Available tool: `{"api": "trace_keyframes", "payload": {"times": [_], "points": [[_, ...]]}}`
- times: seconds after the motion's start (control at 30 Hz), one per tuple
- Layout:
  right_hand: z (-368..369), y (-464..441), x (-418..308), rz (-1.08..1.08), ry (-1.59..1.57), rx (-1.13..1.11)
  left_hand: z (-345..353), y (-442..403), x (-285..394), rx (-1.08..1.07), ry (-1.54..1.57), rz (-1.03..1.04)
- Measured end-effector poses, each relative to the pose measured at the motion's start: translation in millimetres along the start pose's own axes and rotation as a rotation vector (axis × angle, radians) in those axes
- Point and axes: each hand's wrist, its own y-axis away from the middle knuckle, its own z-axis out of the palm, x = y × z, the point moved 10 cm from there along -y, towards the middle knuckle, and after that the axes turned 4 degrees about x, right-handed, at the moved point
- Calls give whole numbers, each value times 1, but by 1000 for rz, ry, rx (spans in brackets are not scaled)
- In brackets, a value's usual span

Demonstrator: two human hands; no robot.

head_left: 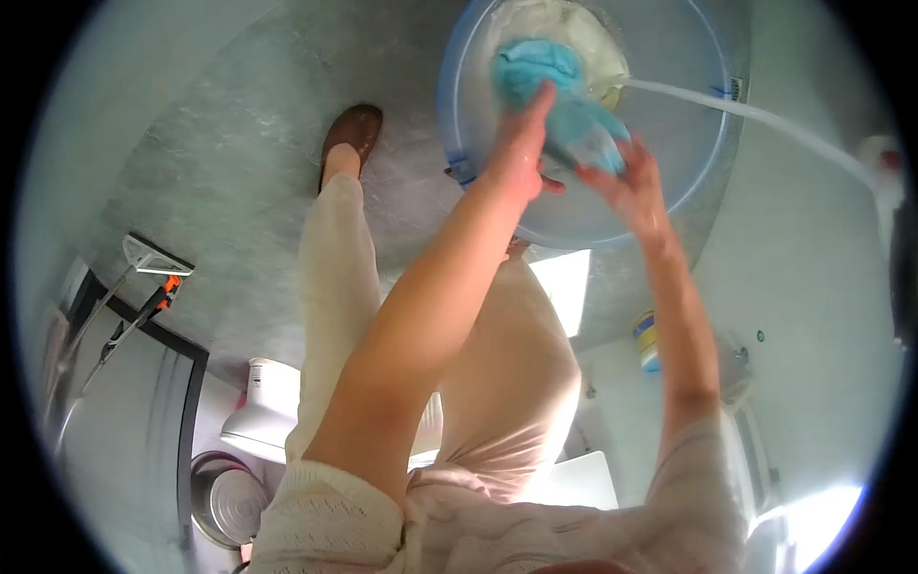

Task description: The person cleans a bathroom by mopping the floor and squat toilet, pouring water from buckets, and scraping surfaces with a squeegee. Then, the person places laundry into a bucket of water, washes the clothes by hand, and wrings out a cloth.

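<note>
A wet turquoise cloth (pixel 579 120) hangs bunched and slightly blurred over a large translucent basin (pixel 459 57) with a blue rim. My left hand (pixel 521 153) grips it from the left, one digit lying along its surface and another sticking out below; the remaining fingers are partly hidden. At the cloth's lower right end, my right hand (pixel 631 187) has its fingers closed on a whitish, sudsy-looking part. Beneath and beyond the turquoise cloth lies a pale cream cloth heap (pixel 574 29) in the basin.
A white hose-like line (pixel 765 117) runs from the right wall over the basin's rim. My foot in a brown shoe (pixel 356 134) stands on the grey floor left of the basin. A squeegee (pixel 153 256), metal pans (pixel 229 502) and a yellow-blue tub (pixel 647 342) are farther off.
</note>
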Motion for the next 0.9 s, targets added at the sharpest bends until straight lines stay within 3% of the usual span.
{"api": "trace_keyframes", "payload": {"times": [0.03,0.07,0.1,0.13,0.17,0.23,0.3,0.33,0.4,0.43,0.5,0.57,0.6,0.7,0.73,0.83,0.9], "points": [[-3,15,-44,-160,45,-34,10,-13,-5,-111,99,-72],[2,30,-81,-318,90,-69,22,-34,-12,-366,253,-113],[11,31,-79,-282,158,46,38,-37,-12,-619,401,-154],[19,32,-77,-237,222,157,34,-40,-9,-489,452,-125],[26,23,-69,-320,502,269,31,-38,-1,-420,468,-18],[9,-24,22,-38,756,444,33,-32,22,-336,457,278],[-19,-46,101,433,388,404,34,-7,41,28,-299,576],[-15,-46,110,389,450,330,38,11,62,218,-674,720],[-3,-36,134,299,596,163,51,30,73,98,-732,866],[-10,-25,131,382,540,84,56,42,74,27,-777,932],[-27,-17,97,521,424,-69,63,72,85,80,-948,1238],[-54,-20,71,487,-213,141,74,90,80,85,-1166,1427],[-61,-21,66,462,-531,242,82,93,70,10,-1268,1435],[2,-23,51,658,-1058,-31,99,94,35,-151,-1646,1333],[-7,-29,38,586,-926,10,96,88,31,-154,-1671,1316],[-22,-55,102,525,-632,129,69,51,30,-42,-1445,1066],[-20,-73,141,437,204,305,46,18,39,-47,-1036,786]]}}
